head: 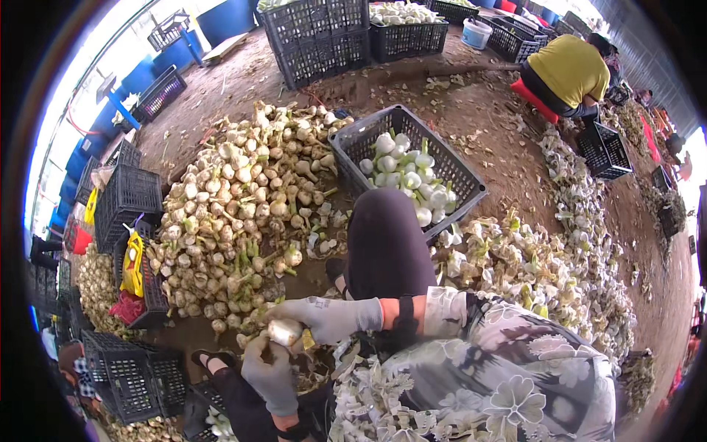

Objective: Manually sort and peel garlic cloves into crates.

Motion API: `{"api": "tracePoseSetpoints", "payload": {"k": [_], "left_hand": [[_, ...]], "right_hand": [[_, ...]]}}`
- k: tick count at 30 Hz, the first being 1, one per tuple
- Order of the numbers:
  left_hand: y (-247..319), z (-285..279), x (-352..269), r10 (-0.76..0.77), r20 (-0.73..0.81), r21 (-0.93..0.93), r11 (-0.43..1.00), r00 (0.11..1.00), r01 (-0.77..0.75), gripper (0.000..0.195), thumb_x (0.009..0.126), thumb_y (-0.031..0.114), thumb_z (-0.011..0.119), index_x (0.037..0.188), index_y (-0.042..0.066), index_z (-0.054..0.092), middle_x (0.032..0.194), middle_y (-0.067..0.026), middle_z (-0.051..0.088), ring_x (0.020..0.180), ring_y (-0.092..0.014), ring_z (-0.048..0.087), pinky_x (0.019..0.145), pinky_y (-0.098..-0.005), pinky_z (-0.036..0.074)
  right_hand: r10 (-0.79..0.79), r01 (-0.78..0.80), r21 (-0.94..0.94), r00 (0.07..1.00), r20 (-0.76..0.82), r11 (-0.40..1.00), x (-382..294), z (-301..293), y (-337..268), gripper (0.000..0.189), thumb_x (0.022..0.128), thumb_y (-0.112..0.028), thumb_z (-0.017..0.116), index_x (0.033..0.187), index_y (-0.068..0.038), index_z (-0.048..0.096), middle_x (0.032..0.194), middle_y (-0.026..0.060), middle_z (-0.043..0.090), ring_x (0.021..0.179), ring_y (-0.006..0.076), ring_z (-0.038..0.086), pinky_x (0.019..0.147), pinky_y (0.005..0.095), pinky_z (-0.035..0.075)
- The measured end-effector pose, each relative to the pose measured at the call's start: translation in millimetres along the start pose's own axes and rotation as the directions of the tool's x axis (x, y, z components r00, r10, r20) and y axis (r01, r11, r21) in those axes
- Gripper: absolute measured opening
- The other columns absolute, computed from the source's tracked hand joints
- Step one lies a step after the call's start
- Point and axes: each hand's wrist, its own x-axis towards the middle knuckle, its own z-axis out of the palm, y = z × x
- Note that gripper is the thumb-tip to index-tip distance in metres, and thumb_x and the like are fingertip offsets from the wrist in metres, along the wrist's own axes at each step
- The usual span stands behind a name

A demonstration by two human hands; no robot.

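Both of my hands wear grey gloves. My right hand (331,319) reaches in from the right, its fingers over the top of a pale garlic bulb (285,331). From below, my left hand (270,375) grips the same bulb with thumb and fingers. A small yellow thing (307,339) shows beside the bulb under my right hand; what it is cannot be told. A large heap of unpeeled garlic bulbs (237,188) with stems lies in front of me. Cleaned white bulbs (411,171) lie in a grey plastic crate (467,188) beyond my right knee.
Loose garlic skins (519,265) are heaped at the right. Black crates stand stacked (317,44) at the top and at the left (130,199); a yellow bag (132,265) hangs on one crate. A person in a yellow top (571,69) crouches at the upper right beside a black crate (603,149).
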Motion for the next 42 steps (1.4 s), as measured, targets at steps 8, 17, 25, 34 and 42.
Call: {"api": "tracePoseSetpoints", "payload": {"k": [8, 17, 25, 34, 42], "left_hand": [[-6, -8, -5, 0.132, -0.009, -0.034, 0.991, 0.991, -0.132, 0.021, 0.080, 0.002, 0.067, 0.100, -0.003, 0.066, 0.091, -0.0178, 0.068, 0.079, -0.031, 0.066, 0.072, -0.0370, 0.052], [35, -12, 4, 0.283, 0.061, 0.241, 0.926, 0.957, -0.290, 0.012, 0.082, 0.003, 0.064, 0.093, -0.001, 0.066, 0.084, -0.0166, 0.067, 0.073, -0.033, 0.065, 0.063, -0.0387, 0.052], [4, -7, 8, -0.042, 0.002, -0.097, 0.994, 0.999, 0.042, 0.006, 0.085, 0.008, 0.062, 0.088, 0.003, 0.065, 0.071, -0.0076, 0.064, 0.055, -0.016, 0.056, 0.052, -0.0266, 0.043], [16, -10, 0, -0.365, 0.261, -0.632, 0.635, 0.894, 0.444, 0.016, 0.094, 0.017, 0.061, 0.101, 0.002, 0.061, 0.086, -0.0010, 0.063, 0.071, -0.005, 0.057, 0.058, -0.0211, 0.048], [28, -3, 2, -0.378, 0.273, -0.939, 0.096, 0.885, 0.331, 0.014, 0.096, 0.012, 0.057, 0.106, 0.002, 0.058, 0.093, -0.0071, 0.066, 0.072, -0.012, 0.064, 0.059, -0.0260, 0.052]], "right_hand": [[-0.005, 0.000, 0.037, 0.991, 0.134, 0.999, -3, -9, -4, 0.075, 0.084, -0.021, 0.074, 0.146, -0.005, 0.036, 0.137, 0.0173, 0.044, 0.127, 0.0281, 0.043, 0.107, 0.0368, 0.035], [0.065, -0.046, -0.165, 0.991, 0.116, 0.985, -5, -15, -17, 0.075, 0.085, -0.020, 0.073, 0.148, -0.006, 0.035, 0.128, 0.0189, 0.050, 0.118, 0.0301, 0.051, 0.101, 0.0363, 0.040], [-0.076, 0.094, -0.089, 0.980, 0.186, 0.992, -5, -9, -25, 0.071, 0.084, -0.013, 0.073, 0.145, -0.003, 0.038, 0.136, 0.0153, 0.049, 0.125, 0.0252, 0.050, 0.105, 0.0358, 0.039], [-0.049, 0.044, 0.056, 0.995, 0.091, 0.997, -4, -13, -3, 0.060, 0.090, -0.023, 0.069, 0.142, -0.007, 0.044, 0.146, 0.0158, 0.041, 0.127, 0.0248, 0.048, 0.102, 0.0361, 0.042], [0.334, -0.375, 0.486, 0.927, 0.173, 0.789, -4, -14, -10, 0.056, 0.092, -0.032, 0.067, 0.134, 0.000, 0.048, 0.110, 0.0072, 0.064, 0.092, 0.0189, 0.067, 0.077, 0.0285, 0.052]]}}
